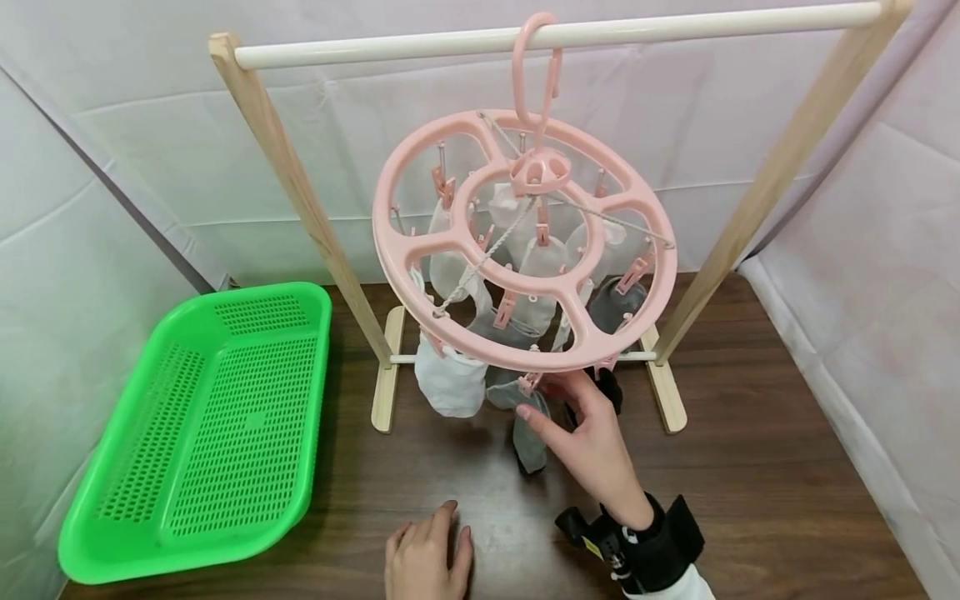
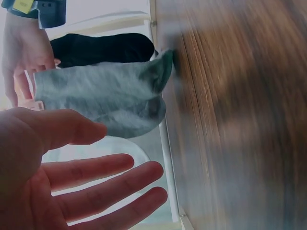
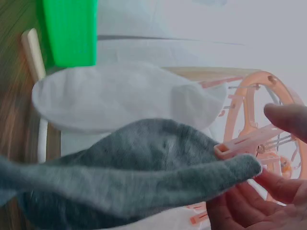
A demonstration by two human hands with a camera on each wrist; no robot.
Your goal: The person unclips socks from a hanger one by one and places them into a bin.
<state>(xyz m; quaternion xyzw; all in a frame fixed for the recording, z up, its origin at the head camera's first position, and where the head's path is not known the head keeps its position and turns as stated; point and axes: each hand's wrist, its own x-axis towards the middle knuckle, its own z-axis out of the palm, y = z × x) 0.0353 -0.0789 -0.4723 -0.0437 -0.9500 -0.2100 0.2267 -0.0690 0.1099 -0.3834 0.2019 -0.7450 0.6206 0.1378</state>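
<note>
Hanging limp: grey sock (image 3: 158,187) is seeming light, soft, cuff (image 3: 243,169) offering best hold | right hand (image 1: 591,442) is bracketing cuff, thumb apart | left hand (image 1: 426,560) is showing spread fingers

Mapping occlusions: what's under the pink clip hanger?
White socks, gray socks and a black sock hang beneath the pink clip hanger. In the head view, it hides parts of several, and the right hand partly covers the black one.

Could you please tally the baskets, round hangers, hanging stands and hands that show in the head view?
Green basket: 1
Pink round hanger: 1
Hanging stand: 1
Hands (left hand, right hand): 2
Total: 5
</note>
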